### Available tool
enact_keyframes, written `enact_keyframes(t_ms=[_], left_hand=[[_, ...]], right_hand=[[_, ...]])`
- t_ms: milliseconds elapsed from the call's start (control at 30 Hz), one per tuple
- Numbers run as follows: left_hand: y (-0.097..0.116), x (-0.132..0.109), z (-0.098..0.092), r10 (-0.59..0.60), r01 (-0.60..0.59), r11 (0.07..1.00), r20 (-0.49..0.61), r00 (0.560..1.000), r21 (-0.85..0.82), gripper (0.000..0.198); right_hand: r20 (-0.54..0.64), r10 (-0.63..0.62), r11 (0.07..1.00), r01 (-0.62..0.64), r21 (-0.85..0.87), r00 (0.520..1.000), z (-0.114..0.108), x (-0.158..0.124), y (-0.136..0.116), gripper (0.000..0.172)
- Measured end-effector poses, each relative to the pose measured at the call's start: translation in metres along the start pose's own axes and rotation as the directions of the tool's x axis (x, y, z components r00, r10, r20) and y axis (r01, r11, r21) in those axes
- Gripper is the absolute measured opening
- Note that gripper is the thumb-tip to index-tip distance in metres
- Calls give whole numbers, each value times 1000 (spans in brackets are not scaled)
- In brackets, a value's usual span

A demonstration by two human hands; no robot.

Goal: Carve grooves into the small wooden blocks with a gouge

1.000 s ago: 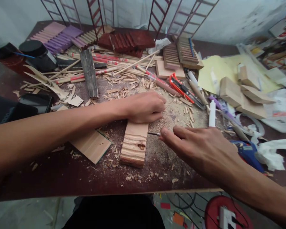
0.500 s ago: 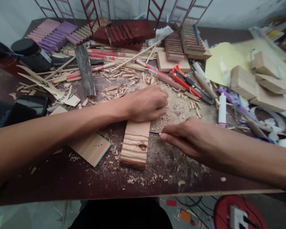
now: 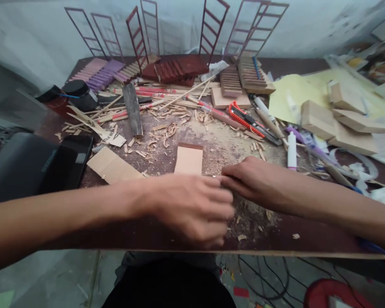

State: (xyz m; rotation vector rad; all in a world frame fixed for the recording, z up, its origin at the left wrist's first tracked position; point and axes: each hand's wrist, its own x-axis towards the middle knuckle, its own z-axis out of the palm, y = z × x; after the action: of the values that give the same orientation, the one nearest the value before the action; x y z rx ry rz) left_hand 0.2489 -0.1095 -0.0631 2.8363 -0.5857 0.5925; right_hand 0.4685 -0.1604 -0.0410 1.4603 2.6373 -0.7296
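Observation:
A pale wooden block (image 3: 189, 160) lies flat on the brown table in front of me, its far end showing and its near part hidden. Over that near part is my left hand (image 3: 192, 209), blurred, with the fingers curled toward the right; what lies under it cannot be seen. My right hand (image 3: 242, 175) is closed on a thin metal tool, just right of the block. Only a short bit of the tool's metal (image 3: 213, 176) shows between the hands.
Wood shavings (image 3: 167, 132) and thin sticks lie beyond the block. An orange cutter (image 3: 245, 119), a white tube (image 3: 291, 150) and wooden blocks (image 3: 317, 119) are at the right. A flat board (image 3: 114, 164) and a black phone (image 3: 72, 158) are at the left.
My left hand has moved from the block's far end toward me, now covering its near, grooved part. My right hand stays closed on the tool. The view has tilted up slightly.

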Motion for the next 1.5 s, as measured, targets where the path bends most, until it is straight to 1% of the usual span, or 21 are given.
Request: enact_keyframes(t_ms=[67, 100, 133, 233, 300, 367, 433, 467, 533, 600, 667, 733, 800, 900, 1000, 1100, 1200, 1233, 1300, 1400, 1500], left_hand=[[20, -1, 11, 58, -55, 998, 107, 993, -30, 30], [25, -1, 16, 51, -47, 998, 156, 986, -29, 25], [27, -1, 21, 35, -31, 999, 170, 985, -21, 23], [22, 0, 28, -43, 39, 999, 133, 990, 30, 24], [16, 0, 27, -96, 93, 995, 85, 992, 39, 28], [12, -1, 25, -126, 124, 992, 65, 990, 33, 30], [10, -2, 24, -125, 123, 992, 80, 989, 30, 25], [10, -2, 25, -122, 120, 992, 92, 988, 27, 21], [10, -1, 26, -130, 129, 992, 115, 985, 15, 17], [10, 1, 27, -146, 147, 989, 117, 982, -2, 17], [11, 2, 28, -154, 156, 988, 108, 982, -13, 17], [10, 3, 28, -161, 163, 987, 101, 982, -12, 17], [9, 1, 28, -162, 163, 987, 94, 982, -3, 17], [9, -1, 27, -142, 142, 990, 73, 987, 14, 16], [10, 3, 24, -163, 161, 986, 53, 985, 40, 17], [15, 15, 22, -214, 207, 975, 90, 973, 84, 25], [21, 28, 25, -214, 203, 975, 138, 967, 84, 29], [23, 30, 27, -202, 193, 978, 129, 971, 77, 30], [27, 33, 32, -192, 187, 979, 61, 979, 83, 34], [33, 30, 38, -200, 204, 975, -53, 978, 92, 36], [37, 26, 39, -215, 223, 972, -103, 971, 79, 34]], right_hand=[[-12, 14, 989, -16, -149, 1000, 1, 2, 1, 47], [-20, 23, 975, -27, -222, 1000, 1, 4, 0, 45], [-24, 29, 957, -34, -287, 999, 1, 5, -1, 40], [-30, 15, 909, -26, -415, 999, -2, 6, -7, 18], [-44, 1, 893, -20, -449, 999, -4, 6, -11, 16], [-42, 14, 896, -31, -443, 999, -4, 7, -13, 12], [-2, 55, 919, -51, -391, 998, -2, 9, -11, 9], [21, 78, 937, -66, -342, 997, 0, 10, -8, 12], [62, 94, 978, -81, -190, 994, 4, 13, -2, 28], [85, 60, 998, -58, -19, 995, 7, 16, 3, 44], [102, 36, 992, -49, 119, 994, 8, 18, 6, 50], [114, 49, 982, -68, 176, 992, 9, 20, 5, 49], [77, 67, 988, -76, 133, 995, 9, 20, 3, 48], [14, 113, 994, -113, -3, 994, 10, 17, -2, 49], [22, 170, 983, -168, -79, 985, 6, 9, -8, 51], [21, 186, 974, -181, -136, 982, -2, -5, -13, 51], [27, 219, 952, -208, -225, 975, -7, -21, -17, 51], [31, 231, 943, -216, -252, 972, -8, -25, -18, 51], [55, 256, 932, -231, -278, 965, -8, -30, -19, 53], [87, 274, 935, -245, -255, 958, -8, -32, -21, 54], [95, 246, 952, -222, -210, 965, -7, -30, -23, 52]])
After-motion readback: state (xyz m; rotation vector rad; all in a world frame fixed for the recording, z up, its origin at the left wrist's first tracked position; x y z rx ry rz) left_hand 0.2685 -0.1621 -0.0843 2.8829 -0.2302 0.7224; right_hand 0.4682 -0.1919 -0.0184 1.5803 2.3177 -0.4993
